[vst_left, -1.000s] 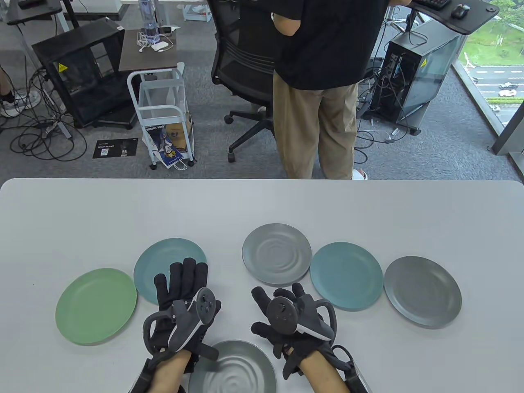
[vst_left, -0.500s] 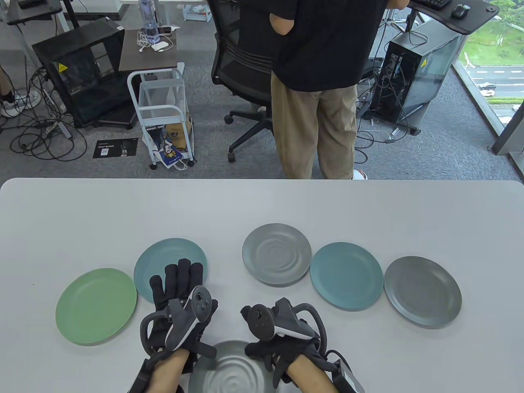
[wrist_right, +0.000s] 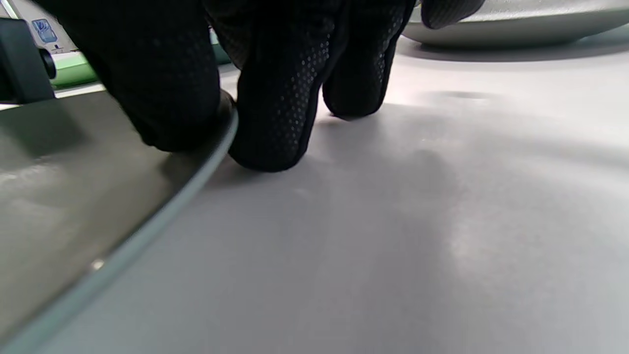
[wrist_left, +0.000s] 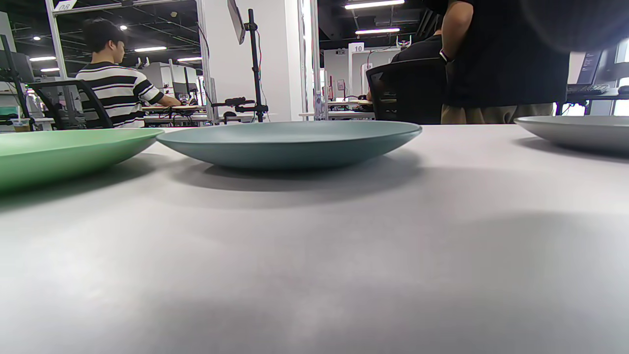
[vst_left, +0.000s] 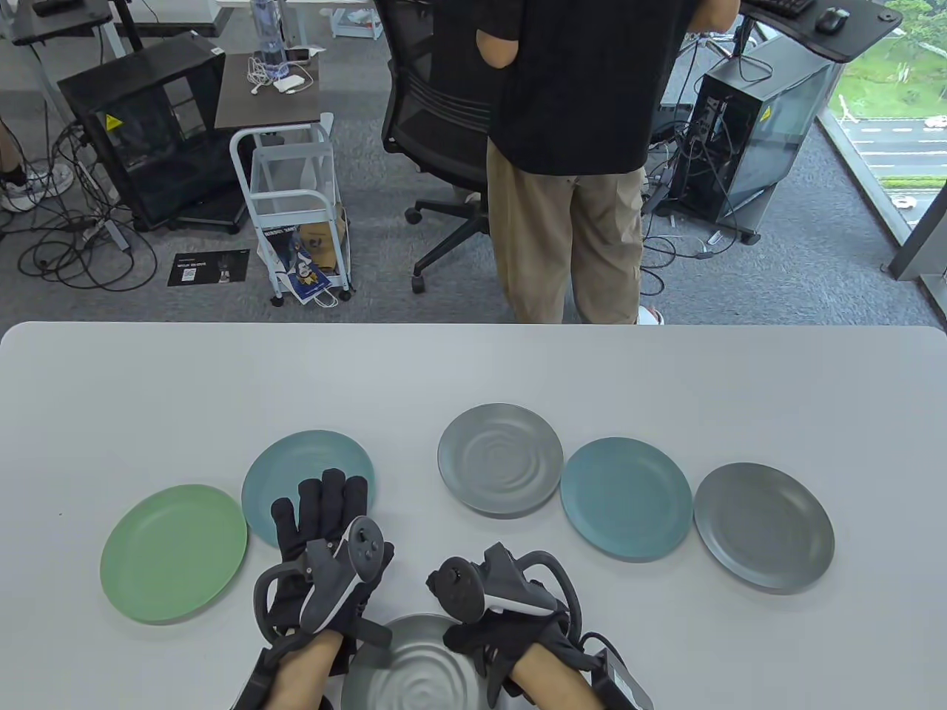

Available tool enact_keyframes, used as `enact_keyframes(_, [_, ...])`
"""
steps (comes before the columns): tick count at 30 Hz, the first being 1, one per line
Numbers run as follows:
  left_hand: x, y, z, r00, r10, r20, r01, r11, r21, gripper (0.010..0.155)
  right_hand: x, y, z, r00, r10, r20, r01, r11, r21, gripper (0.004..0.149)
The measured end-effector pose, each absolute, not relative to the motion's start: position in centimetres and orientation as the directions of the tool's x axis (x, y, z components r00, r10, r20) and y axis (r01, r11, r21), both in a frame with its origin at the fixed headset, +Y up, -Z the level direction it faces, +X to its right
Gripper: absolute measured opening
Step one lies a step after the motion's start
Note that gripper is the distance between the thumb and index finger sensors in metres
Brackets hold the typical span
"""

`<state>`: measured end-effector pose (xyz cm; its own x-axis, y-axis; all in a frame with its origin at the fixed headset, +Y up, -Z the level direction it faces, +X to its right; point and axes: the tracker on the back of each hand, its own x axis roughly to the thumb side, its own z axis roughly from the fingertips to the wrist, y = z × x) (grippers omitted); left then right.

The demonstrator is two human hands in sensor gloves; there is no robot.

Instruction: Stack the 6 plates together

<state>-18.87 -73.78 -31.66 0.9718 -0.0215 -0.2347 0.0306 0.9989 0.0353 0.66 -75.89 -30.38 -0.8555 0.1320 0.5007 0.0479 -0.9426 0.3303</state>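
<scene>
- Plates, six of them, lie singly on the surface [vst_left: 473,370], none stacked yet, so the task looks to be at its start.
- Nearest the front edge sits a dark gray plate [vst_left: 414,669], between the two wrists; its place closest to the person makes it a likely first pick.
- The right hand [vst_left: 510,614] has come in over this plate's right rim. In the right wrist view its thumb [wrist_right: 162,98] presses on top of the rim while the fingers [wrist_right: 280,108] curl down outside it onto the surface, a pinch that seems meant to get under the shallow edge and lift.
- The left hand [vst_left: 325,547] lies flat and released, fingers spread, between the near plate and the teal plate [vst_left: 296,473], its fingertips over that plate's front rim; it grips nothing, probably waiting to steady or take a plate.
- A green plate [vst_left: 174,551] lies toward the left edge, just beside the teal one.
- A light gray plate [vst_left: 499,458], a second teal plate [vst_left: 625,495] and a second dark gray plate [vst_left: 762,536] run in a close row toward the right edge, rims nearly touching.
- Such low rims give little to grab, so the pinch could slip.
</scene>
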Motion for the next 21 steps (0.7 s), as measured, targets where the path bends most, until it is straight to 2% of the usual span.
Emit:
enact_keyframes(9, [-18.90,-73.86,-31.69,0.972,-0.019,-0.236,0.024,1.000,0.019,0.096,1.04,-76.11,-30.59,-0.839,0.225,0.495,-0.010,-0.917,0.400,0.059])
enact_keyframes(13, [-18.97,-73.90,-31.74,0.971,-0.013,-0.238,0.017,1.000,0.012,0.095,1.40,-76.22,-30.80,-0.827,0.307,0.471,-0.065,-0.884,0.463,0.053])
enact_keyframes(21, [-19.05,-73.96,-31.78,0.971,-0.008,-0.239,0.008,1.000,-0.002,0.094,1.56,-76.42,-30.83,-0.811,0.380,0.445,-0.110,-0.846,0.522,0.049])
